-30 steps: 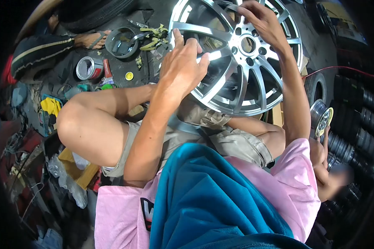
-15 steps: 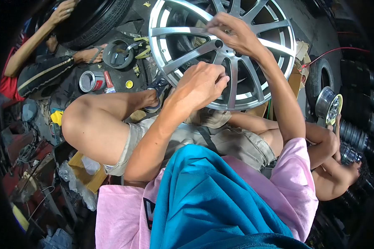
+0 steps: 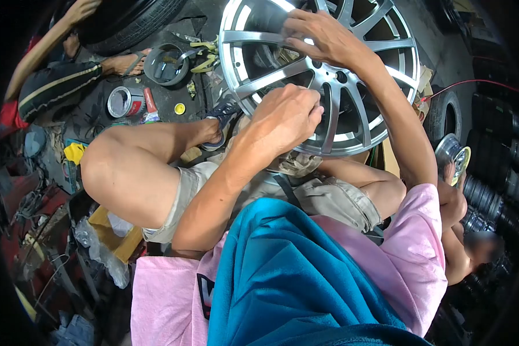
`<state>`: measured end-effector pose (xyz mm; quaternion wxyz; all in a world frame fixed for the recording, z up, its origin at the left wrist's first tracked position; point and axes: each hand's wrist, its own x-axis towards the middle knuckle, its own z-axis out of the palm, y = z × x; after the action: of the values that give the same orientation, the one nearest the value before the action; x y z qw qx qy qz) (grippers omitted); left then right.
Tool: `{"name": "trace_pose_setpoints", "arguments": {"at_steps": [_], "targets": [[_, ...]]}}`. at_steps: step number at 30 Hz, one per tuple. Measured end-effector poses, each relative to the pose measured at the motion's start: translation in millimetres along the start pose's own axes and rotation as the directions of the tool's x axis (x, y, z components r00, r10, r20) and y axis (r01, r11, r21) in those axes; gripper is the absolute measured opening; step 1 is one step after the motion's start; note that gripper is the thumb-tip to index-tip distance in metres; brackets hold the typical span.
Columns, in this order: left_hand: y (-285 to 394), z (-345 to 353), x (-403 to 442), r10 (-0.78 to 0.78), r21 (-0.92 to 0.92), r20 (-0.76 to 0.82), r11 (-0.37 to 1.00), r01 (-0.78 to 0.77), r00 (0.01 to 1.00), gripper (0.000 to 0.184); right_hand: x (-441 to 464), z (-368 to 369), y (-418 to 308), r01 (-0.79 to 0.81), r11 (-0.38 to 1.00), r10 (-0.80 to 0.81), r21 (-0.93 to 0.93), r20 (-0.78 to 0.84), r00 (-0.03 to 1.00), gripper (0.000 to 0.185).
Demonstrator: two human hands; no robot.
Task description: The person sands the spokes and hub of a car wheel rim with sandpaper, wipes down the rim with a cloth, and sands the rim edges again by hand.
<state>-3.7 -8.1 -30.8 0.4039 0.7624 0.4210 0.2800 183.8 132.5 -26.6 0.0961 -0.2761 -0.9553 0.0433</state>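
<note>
A silver multi-spoke wheel rim (image 3: 360, 95) lies face up beyond my lap, at the top of the head view. My left hand (image 3: 288, 118) is over the rim's near left edge, its fingers curled together; whatever they hold is hidden. My right hand (image 3: 328, 37) reaches over the hub and the upper left spokes, its fingers bent and slightly blurred. I cannot make out anything between them. Bolt holes show beside the right wrist.
A paint can (image 3: 126, 102), a grey bucket (image 3: 167, 64) and a yellow cap (image 3: 180, 108) stand on the floor at left. A person's foot (image 3: 124, 63) is near the bucket. At right, another person holds a small rim (image 3: 460, 164) beside stacked rims.
My left hand has moved right and down, and its extended fingers have curled. My right hand has shifted left over the spokes. The rim has turned and shifted slightly.
</note>
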Motion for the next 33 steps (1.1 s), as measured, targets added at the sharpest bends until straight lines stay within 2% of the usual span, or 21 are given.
{"name": "trace_pose_setpoints", "arguments": {"at_steps": [2, 3, 4, 5, 6, 7, 8, 10, 12, 13, 16, 18, 20, 22, 24, 25, 28, 29, 30, 32, 33], "targets": [[2, 3, -1, -0.043, -0.001, 0.087, 0.999, 0.043, 0.995, 0.027, -19, -4, 1, -0.102, 0.992, 0.103, 0.073, -0.017, 0.995, 0.021], [3, 2, 0, -0.04, 0.0, 0.085, 0.999, 0.04, 0.996, 0.027, -27, -11, -2, -0.22, 0.952, 0.225, 0.214, -0.002, 0.974, 0.02], [5, 1, 1, -0.16, 0.009, 0.049, 0.987, 0.159, 0.986, 0.032, -37, -18, -12, -0.217, 0.953, 0.223, 0.211, -0.004, 0.975, 0.02], [6, 0, 2, -0.278, 0.013, 0.011, 0.961, 0.278, 0.961, 0.036, -48, -26, -26, -0.362, 0.862, 0.378, 0.355, 0.027, 0.925, 0.019], [4, -1, 3, -0.278, 0.016, 0.008, 0.961, 0.277, 0.961, 0.036, -59, -33, -40, -0.487, 0.726, 0.516, 0.486, 0.082, 0.852, 0.018], [0, -1, 3, -0.237, -0.047, -0.113, 0.971, 0.233, 0.965, 0.04, -70, -35, -52, -0.484, 0.727, 0.516, 0.486, 0.078, 0.853, 0.018], [-4, 1, 4, -0.196, -0.103, -0.231, 0.979, 0.176, 0.953, 0.043, -84, -36, -64, -0.511, 0.615, 0.563, 0.6, 0.12, 0.818, 0.019], [-5, 7, 7, -0.176, -0.16, -0.22, 0.977, 0.142, 0.96, 0.039, -106, -38, -87, -0.522, 0.444, 0.614, 0.728, 0.177, 0.769, 0.021], [1, 8, 9, -0.146, -0.341, -0.069, 0.933, 0.114, 0.987, 0.03, -117, -39, -104, -0.561, 0.462, 0.643, 0.687, 0.176, 0.745, 0.022], [5, 10, 8, -0.121, -0.321, -0.063, 0.942, 0.094, 0.991, 0.023, -121, -38, -111, -0.565, 0.371, 0.667, 0.737, 0.212, 0.715, 0.022], [14, 5, 8, -0.092, -0.316, 0.001, 0.945, 0.087, 0.996, 0.021, -133, -41, -117, -0.566, 0.394, 0.669, 0.725, 0.196, 0.717, 0.022], [18, -6, 7, -0.124, -0.278, 0.052, 0.951, 0.134, 0.991, 0.02, -140, -40, -116, -0.558, 0.416, 0.664, 0.718, 0.179, 0.726, 0.021], [15, -25, 6, -0.167, -0.209, -0.004, 0.964, 0.163, 0.986, 0.023, -153, -34, -113, -0.564, 0.294, 0.77, 0.772, 0.159, 0.618, 0.018], [11, -70, 4, -0.202, -0.075, -0.106, 0.978, 0.195, 0.974, 0.03, -168, -35, -110, -0.561, 0.239, 0.819, 0.792, 0.146, 0.554, 0.019], [-8, -116, 4, -0.177, -0.111, -0.262, 0.982, 0.152, 0.949, 0.035, -177, -33, -115, -0.585, 0.176, 0.87, 0.792, 0.153, 0.469, 0.023], [-1, -140, -1, -0.204, -0.099, -0.286, 0.978, 0.183, 0.936, 0.036, -184, -27, -119, -0.633, 0.189, 0.902, 0.75, 0.122, 0.414, 0.025], [-11, -206, -6, -0.285, 0.001, -0.342, 0.953, 0.304, 0.895, 0.038, -193, -22, -127, -0.669, 0.248, 0.91, 0.701, 0.068, 0.409, 0.027], [-9, -219, -3, -0.165, 0.158, -0.306, 0.962, 0.221, 0.938, 0.041, -203, -15, -124, -0.656, 0.149, 0.945, 0.74, 0.089, 0.315, 0.026], [-14, -233, 3, -0.116, 0.289, -0.219, 0.941, 0.178, 0.969, 0.041, -206, -14, -121, -0.623, 0.182, 0.964, 0.76, -0.014, 0.265, 0.026], [-19, -250, 23, -0.07, 0.628, -0.121, 0.767, 0.131, 0.99, 0.036, -236, -13, -101, -0.704, 0.138, 0.986, 0.697, -0.029, 0.164, 0.033], [-21, -247, 32, -0.067, 0.625, -0.12, 0.77, 0.128, 0.991, 0.036, -249, -15, -92, -0.749, 0.117, 0.993, 0.652, -0.052, 0.109, 0.037]]}}
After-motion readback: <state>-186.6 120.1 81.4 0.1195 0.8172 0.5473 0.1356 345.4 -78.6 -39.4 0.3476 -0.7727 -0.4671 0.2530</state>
